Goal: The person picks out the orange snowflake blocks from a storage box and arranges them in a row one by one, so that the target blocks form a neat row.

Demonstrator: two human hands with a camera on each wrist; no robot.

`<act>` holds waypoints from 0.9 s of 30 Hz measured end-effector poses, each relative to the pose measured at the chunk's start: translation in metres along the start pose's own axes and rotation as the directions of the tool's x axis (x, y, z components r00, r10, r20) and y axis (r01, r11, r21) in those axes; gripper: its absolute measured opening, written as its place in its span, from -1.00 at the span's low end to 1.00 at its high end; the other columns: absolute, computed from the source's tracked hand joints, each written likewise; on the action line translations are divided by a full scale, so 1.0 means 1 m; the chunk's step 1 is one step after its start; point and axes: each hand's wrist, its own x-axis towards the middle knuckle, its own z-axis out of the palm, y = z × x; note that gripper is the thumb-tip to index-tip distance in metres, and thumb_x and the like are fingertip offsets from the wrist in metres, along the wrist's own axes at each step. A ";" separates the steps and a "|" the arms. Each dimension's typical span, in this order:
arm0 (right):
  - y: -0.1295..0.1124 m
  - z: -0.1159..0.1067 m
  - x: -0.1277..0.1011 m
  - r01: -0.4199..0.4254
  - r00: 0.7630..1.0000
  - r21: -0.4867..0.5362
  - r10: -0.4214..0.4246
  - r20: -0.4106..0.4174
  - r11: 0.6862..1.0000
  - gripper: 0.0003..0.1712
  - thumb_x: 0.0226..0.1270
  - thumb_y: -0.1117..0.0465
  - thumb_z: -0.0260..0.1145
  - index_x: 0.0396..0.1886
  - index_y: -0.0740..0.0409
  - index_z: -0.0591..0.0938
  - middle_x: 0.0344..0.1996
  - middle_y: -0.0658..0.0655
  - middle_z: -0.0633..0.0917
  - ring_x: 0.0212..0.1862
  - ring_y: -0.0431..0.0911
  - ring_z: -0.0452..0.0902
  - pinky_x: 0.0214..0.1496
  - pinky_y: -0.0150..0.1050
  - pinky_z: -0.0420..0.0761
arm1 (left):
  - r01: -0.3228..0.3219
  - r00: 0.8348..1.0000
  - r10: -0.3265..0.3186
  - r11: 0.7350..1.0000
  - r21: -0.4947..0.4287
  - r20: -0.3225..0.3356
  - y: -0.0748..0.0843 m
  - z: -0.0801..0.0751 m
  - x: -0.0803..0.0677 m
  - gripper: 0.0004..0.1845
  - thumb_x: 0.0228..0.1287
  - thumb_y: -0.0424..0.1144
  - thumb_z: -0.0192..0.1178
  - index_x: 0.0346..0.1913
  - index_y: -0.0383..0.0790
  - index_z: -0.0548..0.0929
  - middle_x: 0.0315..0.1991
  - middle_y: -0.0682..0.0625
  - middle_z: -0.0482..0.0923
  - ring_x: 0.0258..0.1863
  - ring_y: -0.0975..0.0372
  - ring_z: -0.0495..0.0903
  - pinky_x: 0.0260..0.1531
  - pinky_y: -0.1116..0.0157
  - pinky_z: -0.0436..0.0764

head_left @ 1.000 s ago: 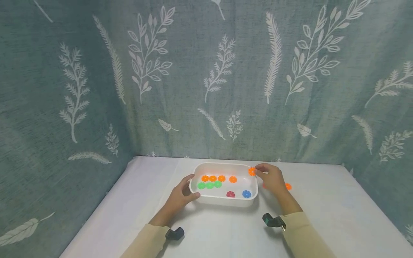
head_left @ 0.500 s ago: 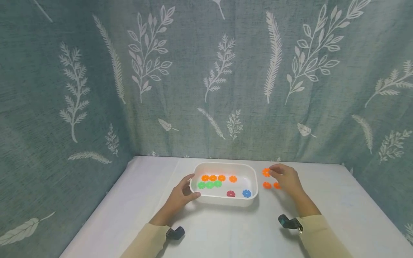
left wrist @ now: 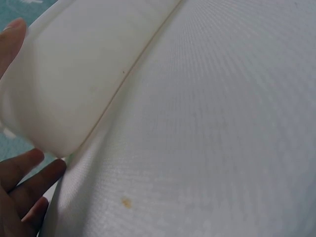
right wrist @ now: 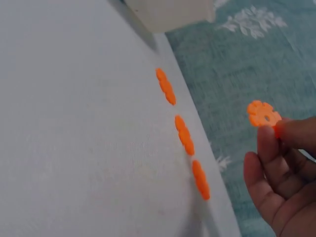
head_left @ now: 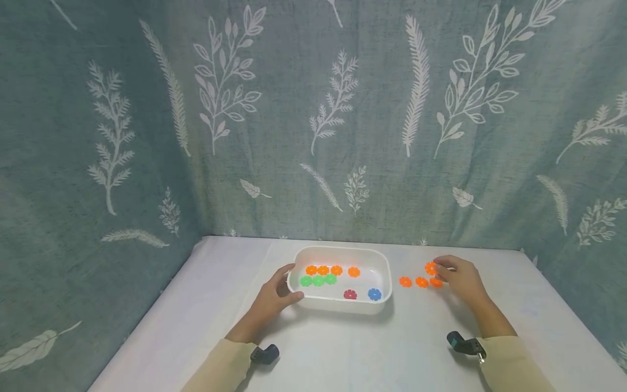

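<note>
A white plastic tub (head_left: 338,306) stands on the table; my left hand (head_left: 270,296) grips its left end, thumb at the front rim and fingers farther back. In the left wrist view, fingertips (left wrist: 52,170) touch the tub's corner. Inside lie several orange flower-shaped discs (head_left: 323,270) in a row, green discs (head_left: 318,281), a red disc (head_left: 350,294) and a blue disc (head_left: 374,294). Right of the tub, my right hand (head_left: 462,279) pinches an orange flower-shaped disc (right wrist: 259,113) between thumb and fingers, held above the table. Below it, three orange discs (right wrist: 184,135) lie in a row.
The white-covered table (head_left: 338,354) meets a green leaf-patterned curtain (head_left: 294,136) behind and at the left. A dark wrist camera (head_left: 465,345) sits at the right cuff, and another wrist camera (head_left: 264,355) at the left.
My right hand has moved right, from above the tub's right end to above the table discs, carrying the orange disc. My left hand and the tub have stayed in place.
</note>
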 end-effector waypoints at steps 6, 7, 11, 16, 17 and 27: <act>0.006 -0.007 0.000 -0.009 1.000 0.080 0.009 -0.007 0.997 -0.61 0.51 0.26 0.09 0.21 0.38 0.48 0.13 0.45 0.51 -0.01 0.18 0.61 -0.06 -0.16 0.66 | -0.009 1.000 0.009 1.000 0.007 0.002 0.000 -0.004 -0.002 -0.14 0.06 0.03 0.45 0.43 0.17 0.28 0.34 -0.18 0.37 0.31 -0.05 0.37 0.25 -0.20 0.27; 0.006 -0.008 0.000 -0.009 1.000 0.104 0.009 -0.006 0.995 -0.61 0.50 0.27 0.09 0.21 0.40 0.47 0.13 0.46 0.50 -0.01 0.18 0.61 -0.06 -0.18 0.66 | -0.010 1.000 0.010 1.000 0.007 0.001 0.000 -0.005 -0.003 -0.14 0.06 0.03 0.45 0.43 0.17 0.28 0.34 -0.18 0.37 0.31 -0.05 0.37 0.26 -0.18 0.27; 0.013 -0.010 0.002 -0.026 1.000 0.149 0.024 0.017 0.988 -0.58 0.50 0.26 0.10 0.24 0.41 0.44 0.16 0.46 0.48 -0.02 0.14 0.62 -0.07 -0.24 0.66 | -0.006 1.000 0.006 1.000 0.002 -0.006 -0.002 -0.008 -0.003 -0.14 0.05 0.04 0.46 0.43 0.17 0.28 0.33 -0.17 0.38 0.31 -0.04 0.38 0.27 -0.13 0.29; 0.033 -0.013 0.004 -0.069 0.997 0.173 0.061 0.050 0.982 -0.52 0.51 0.20 0.12 0.29 0.39 0.41 0.18 0.43 0.47 -0.02 0.05 0.62 -0.08 -0.29 0.66 | 0.006 1.000 -0.006 1.000 0.014 0.003 -0.002 -0.008 -0.001 -0.12 0.05 0.06 0.45 0.44 0.15 0.26 0.35 -0.20 0.35 0.31 -0.06 0.37 0.25 -0.15 0.30; 0.036 -0.015 0.004 -0.074 0.996 0.192 0.066 0.052 0.979 -0.52 0.50 0.21 0.12 0.29 0.40 0.40 0.18 0.44 0.47 -0.02 0.04 0.62 -0.08 -0.29 0.66 | 0.004 1.000 -0.004 1.000 0.017 0.005 -0.002 -0.008 0.000 -0.12 0.06 0.06 0.45 0.44 0.14 0.26 0.34 -0.21 0.36 0.30 -0.06 0.37 0.25 -0.15 0.31; 0.052 -0.013 0.001 -0.171 0.984 0.243 0.177 -0.004 0.955 -0.51 0.44 0.28 0.06 0.28 0.45 0.40 0.23 0.46 0.41 -0.08 -0.06 0.60 -0.14 -0.37 0.66 | 0.001 0.999 -0.002 1.000 0.017 0.032 0.000 -0.005 0.005 -0.12 0.04 0.05 0.46 0.44 0.22 0.26 0.36 -0.17 0.34 0.34 -0.03 0.33 0.29 -0.19 0.21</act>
